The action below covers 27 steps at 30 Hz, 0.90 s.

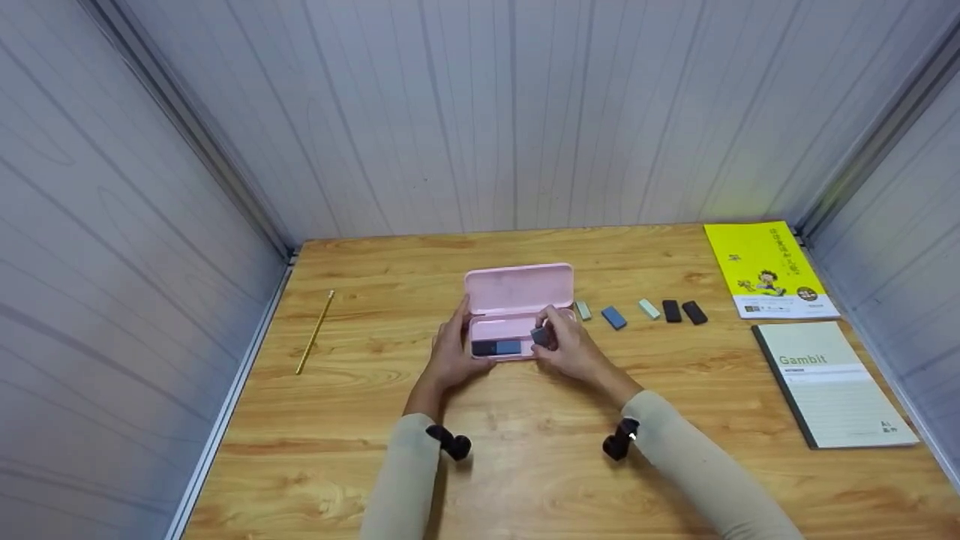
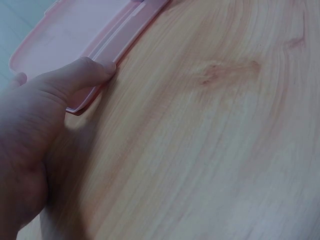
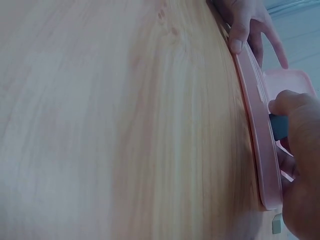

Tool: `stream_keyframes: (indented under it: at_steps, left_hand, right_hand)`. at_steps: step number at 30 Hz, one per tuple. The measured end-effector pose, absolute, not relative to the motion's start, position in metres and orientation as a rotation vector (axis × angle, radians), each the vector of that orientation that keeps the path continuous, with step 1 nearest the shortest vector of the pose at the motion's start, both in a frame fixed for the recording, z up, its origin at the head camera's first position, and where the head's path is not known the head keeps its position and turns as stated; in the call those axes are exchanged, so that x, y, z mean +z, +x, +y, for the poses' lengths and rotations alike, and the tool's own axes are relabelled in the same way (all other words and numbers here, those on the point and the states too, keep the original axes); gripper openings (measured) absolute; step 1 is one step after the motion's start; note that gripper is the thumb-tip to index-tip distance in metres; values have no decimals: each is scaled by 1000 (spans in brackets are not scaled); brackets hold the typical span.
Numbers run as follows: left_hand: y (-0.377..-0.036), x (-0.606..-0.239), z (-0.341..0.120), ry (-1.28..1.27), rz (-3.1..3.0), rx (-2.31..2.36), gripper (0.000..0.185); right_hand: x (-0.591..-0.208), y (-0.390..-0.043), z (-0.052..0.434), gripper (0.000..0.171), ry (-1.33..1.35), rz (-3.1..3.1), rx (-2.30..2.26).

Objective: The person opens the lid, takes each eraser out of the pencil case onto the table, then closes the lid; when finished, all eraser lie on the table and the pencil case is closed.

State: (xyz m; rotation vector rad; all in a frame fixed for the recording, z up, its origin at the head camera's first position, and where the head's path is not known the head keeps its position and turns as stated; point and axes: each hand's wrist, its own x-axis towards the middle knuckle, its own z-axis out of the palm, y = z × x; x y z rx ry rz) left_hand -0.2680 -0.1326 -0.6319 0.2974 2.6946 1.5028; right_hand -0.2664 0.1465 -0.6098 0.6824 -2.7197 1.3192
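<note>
A pink pencil case point(image 1: 519, 289) lies with its lid raised at the middle of the table. My left hand point(image 1: 454, 349) grips its left end, thumb along the front edge and fingers round the side; the left wrist view shows the thumb point(image 2: 92, 72) on the front rim. Inside, a black eraser point(image 1: 484, 348) and a blue eraser point(image 1: 508, 346) sit end to end along the front. Over the right part of the case, my right hand point(image 1: 570, 349) pinches a dark eraser point(image 1: 539, 336) between thumb and fingers. The right wrist view shows this dark eraser point(image 3: 279, 127) at the front wall, partly hidden by fingers.
Right of the case lie a pale green eraser point(image 1: 583, 310), a blue eraser point(image 1: 613, 317), another pale green eraser point(image 1: 649, 309) and two black erasers point(image 1: 672, 311). Farther right are a yellow book point(image 1: 765, 262) and a notebook point(image 1: 836, 390). A pencil point(image 1: 315, 332) lies at left.
</note>
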Motion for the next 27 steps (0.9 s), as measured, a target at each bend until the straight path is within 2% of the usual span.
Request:
stream_keyframes:
  at_steps: [11,27]
  left_hand:
    - [-269,-632,-133,279,2686,1494,136]
    - [-267,-629,-132,279,2694,1484,134]
  right_hand:
    - [-599,-269,163,37,700,-2596,1438]
    - [-604,-267,218,34,514,-2641,1408]
